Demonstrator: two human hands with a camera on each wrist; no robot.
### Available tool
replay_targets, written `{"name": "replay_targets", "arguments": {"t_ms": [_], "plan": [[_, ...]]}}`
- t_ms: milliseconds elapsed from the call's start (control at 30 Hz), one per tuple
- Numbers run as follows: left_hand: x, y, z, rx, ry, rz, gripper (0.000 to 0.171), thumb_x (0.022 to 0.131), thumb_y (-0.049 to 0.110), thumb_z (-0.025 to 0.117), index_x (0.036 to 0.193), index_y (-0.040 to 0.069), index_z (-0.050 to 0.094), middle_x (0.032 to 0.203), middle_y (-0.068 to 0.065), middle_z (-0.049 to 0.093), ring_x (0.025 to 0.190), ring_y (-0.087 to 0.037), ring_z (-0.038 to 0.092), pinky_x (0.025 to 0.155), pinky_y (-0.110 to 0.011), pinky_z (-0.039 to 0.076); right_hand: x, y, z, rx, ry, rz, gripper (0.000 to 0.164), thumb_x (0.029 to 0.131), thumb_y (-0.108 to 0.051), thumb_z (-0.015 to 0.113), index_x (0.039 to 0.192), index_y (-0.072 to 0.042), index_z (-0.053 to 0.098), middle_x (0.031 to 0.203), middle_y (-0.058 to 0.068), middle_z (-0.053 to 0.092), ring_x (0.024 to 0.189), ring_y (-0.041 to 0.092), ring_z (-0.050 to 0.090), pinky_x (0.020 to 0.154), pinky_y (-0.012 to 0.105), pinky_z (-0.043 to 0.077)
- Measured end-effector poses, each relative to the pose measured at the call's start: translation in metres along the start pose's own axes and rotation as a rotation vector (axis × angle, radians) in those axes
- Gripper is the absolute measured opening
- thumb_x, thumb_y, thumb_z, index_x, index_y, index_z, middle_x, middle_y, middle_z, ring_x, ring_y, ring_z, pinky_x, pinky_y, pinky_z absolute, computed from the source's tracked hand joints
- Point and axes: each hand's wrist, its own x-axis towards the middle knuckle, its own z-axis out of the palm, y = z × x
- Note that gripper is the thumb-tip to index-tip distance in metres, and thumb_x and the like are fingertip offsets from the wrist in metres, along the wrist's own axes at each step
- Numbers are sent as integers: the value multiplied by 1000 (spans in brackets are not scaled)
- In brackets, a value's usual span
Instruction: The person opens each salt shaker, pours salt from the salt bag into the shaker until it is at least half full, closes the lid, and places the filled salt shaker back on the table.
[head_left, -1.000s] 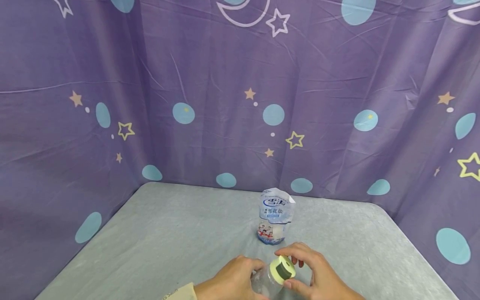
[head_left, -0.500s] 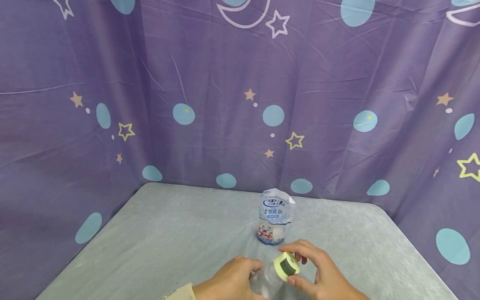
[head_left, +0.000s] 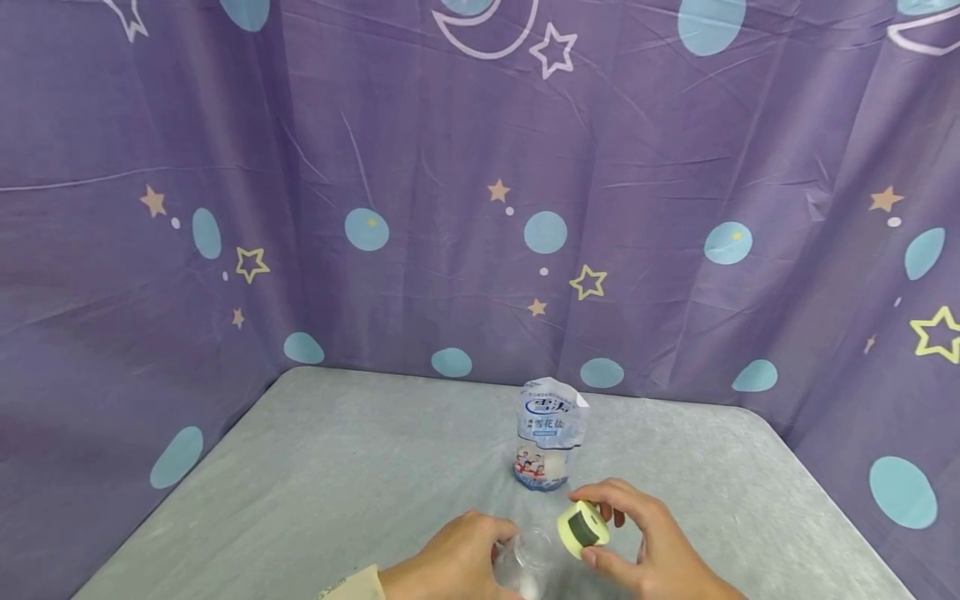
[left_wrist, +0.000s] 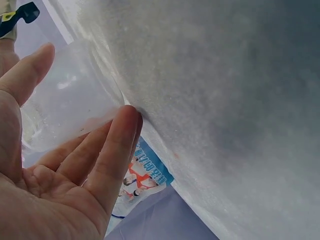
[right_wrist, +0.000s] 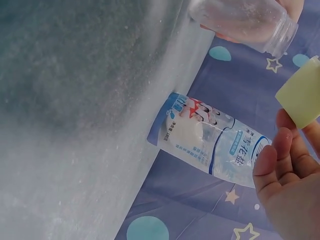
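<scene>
A clear plastic shaker jar [head_left: 534, 560] with an open mouth stands at the bottom of the head view. My left hand [head_left: 453, 557] grips its side, thumb and fingers around it in the left wrist view, where the jar body [left_wrist: 75, 95] fills the grasp. To the right, my right hand [head_left: 652, 546] pinches a pale yellow lid [head_left: 585, 528] with a dark green flap, between thumb and fingers. The lid is apart from the jar's threaded neck [right_wrist: 282, 37], as the right wrist view shows. Behind both hands an opened bag of salt [head_left: 551, 429] stands upright.
The grey-covered table [head_left: 360, 467] spreads around the hands, its far edge against a purple curtain [head_left: 465, 208] with stars and blue dots. The curtain also hangs along the left and right sides.
My right hand has drawn the yellow lid off the jar, moving it rightward, so the jar's mouth now shows. My left hand has stayed on the jar; the salt bag has not moved.
</scene>
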Motion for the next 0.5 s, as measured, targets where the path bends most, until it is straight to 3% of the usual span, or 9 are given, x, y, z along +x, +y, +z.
{"name": "replay_targets", "arguments": {"t_ms": [233, 500], "plan": [[-2, -2, -1, 8, 22, -35, 39, 62, 32, 98, 93, 27, 75, 74, 21, 60, 65, 3, 52, 60, -18, 45, -2, 0, -2, -30, -2, 59, 57, 78, -9, 87, 128, -22, 64, 100, -11, 66, 82, 7, 53, 69, 22, 44], [-4, -5, 1, 37, 20, -36, 36, 63, 27, 96, 91, 29, 73, 74, 23, 59, 66, 3, 52, 61, -18, 45, -6, 7, -1, -60, 16, 55, 56, 75, -10, 89, 124, -22, 66, 101, -11, 66, 82, 7, 53, 66, 22, 43]]}}
